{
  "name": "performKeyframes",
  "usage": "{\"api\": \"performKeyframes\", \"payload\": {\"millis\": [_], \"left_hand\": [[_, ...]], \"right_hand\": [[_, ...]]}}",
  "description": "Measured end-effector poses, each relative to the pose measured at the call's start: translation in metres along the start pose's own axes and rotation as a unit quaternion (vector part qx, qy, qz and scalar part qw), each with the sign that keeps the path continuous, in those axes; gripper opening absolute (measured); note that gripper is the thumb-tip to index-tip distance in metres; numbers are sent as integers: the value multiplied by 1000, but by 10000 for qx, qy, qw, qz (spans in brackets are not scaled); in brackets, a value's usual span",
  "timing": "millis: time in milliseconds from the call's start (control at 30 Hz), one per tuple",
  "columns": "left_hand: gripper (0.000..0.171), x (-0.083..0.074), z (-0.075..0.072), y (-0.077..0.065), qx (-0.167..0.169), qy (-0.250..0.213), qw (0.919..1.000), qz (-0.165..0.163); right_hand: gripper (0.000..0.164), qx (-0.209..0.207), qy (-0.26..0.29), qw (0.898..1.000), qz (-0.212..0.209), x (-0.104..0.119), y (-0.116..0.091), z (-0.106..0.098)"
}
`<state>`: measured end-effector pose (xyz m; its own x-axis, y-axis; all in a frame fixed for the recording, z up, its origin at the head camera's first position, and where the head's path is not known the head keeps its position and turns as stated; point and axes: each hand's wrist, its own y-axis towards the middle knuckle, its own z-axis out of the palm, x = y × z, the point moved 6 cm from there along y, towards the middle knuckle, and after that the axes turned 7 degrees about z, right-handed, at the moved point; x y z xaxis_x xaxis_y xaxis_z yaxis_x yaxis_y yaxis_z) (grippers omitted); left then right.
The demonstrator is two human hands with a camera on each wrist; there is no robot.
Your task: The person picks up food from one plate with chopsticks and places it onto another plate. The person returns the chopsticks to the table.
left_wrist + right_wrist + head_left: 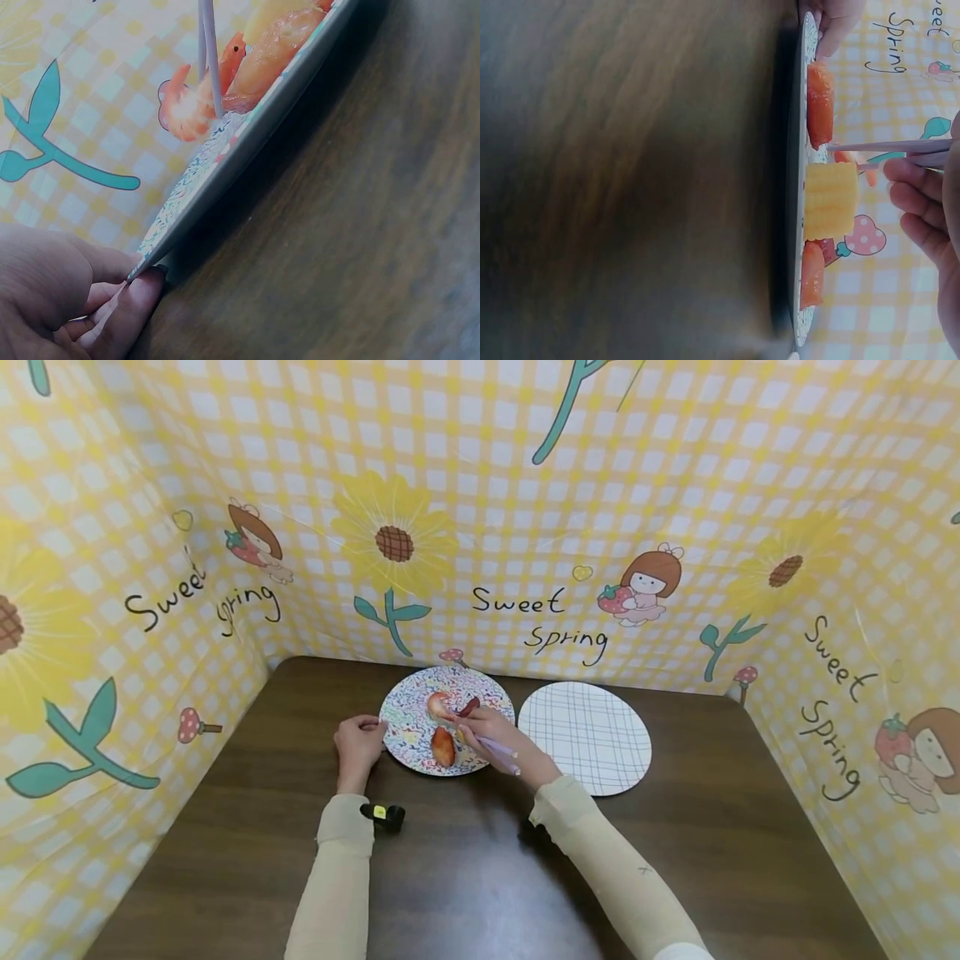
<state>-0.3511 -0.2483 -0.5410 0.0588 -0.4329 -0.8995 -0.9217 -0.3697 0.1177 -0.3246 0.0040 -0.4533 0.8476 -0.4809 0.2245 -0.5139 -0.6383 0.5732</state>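
Observation:
A round plate point(405, 747) with a colourful speckled print lies near the table's far edge. My left hand point(358, 743) pinches its left rim between thumb and fingers. My right hand point(487, 728) holds pale purple chopsticks point(498, 753) over the plate. In the left wrist view the chopsticks' tips meet a curled orange-and-white shrimp point(187, 109); whether they grip it I cannot tell. A glazed brown chicken wing point(443, 747) lies nearer me on the plate. Beside it is a yellow corn piece point(830, 201), mostly hidden by my hand in the head view. A dark red piece point(470, 706) lies right of the shrimp.
A pale oval plate with a grid pattern point(585, 739) lies right of the speckled plate. A yellow checked cloth point(487, 527) hangs around the far and side edges of the brown wooden table point(450, 860). A black strap with a yellow label point(384, 816) sits at my left wrist.

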Motion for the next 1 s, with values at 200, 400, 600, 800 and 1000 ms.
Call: {"api": "performKeyframes", "payload": {"millis": [200,400,600,800,1000], "left_hand": [[26,0,1,0,13,-17,10000,7],[26,0,1,-1,-1,65,10000,5],[25,0,0,1,-22,30,10000,13],[26,-1,-1,0,-17,37,10000,40],[27,1,-1,1,-32,138,9999,51]], "right_hand": [[17,235,211,9988,386,8,0,-5],[14,327,324,9969,639,12,0,-9],[19,274,528,9967,556,8,-4,-12],[26,-405,904,9943,390,7,-14,-26],[29,-1728,1661,9682,711,10,-22,-71]]}}
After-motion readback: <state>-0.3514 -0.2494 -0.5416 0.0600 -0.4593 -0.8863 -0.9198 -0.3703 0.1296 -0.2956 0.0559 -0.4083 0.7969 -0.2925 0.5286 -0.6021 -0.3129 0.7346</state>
